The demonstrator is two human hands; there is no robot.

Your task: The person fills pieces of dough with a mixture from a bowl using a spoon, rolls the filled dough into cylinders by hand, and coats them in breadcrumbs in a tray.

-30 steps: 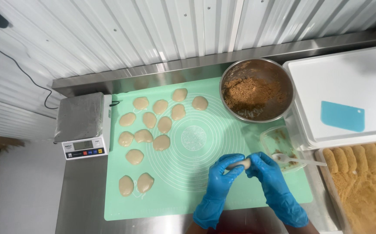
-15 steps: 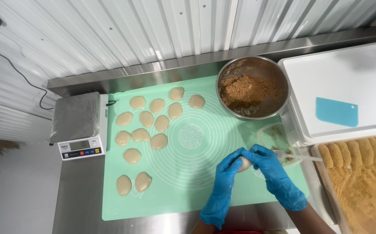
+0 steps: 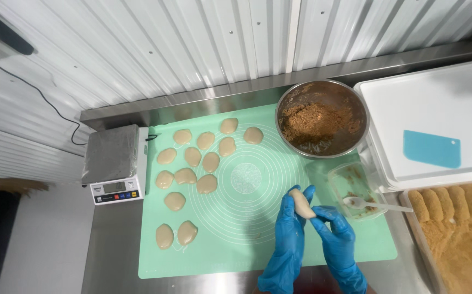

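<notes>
Steel tabletop (image 3: pixel 110 245), green mat (image 3: pixel 257 239) on it, white tray (image 3: pixel 437 109) and metal bowl (image 3: pixel 323 117) of brown filling at the far right. You're mid-shaping, by the look of it: dough piece (image 3: pixel 302 202) sits above the mat's right half, between both gloved hands. Left hand (image 3: pixel 290 228) grip closed round it; right hand (image 3: pixel 334 231) fingertips pinched on its end. Next likely needs a sealed seam, gentle pressure, then space beside the flat dough rounds (image 3: pixel 192 158).

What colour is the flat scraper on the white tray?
Blue; the scraper shows best in the head view, lying on the white tray.
</notes>
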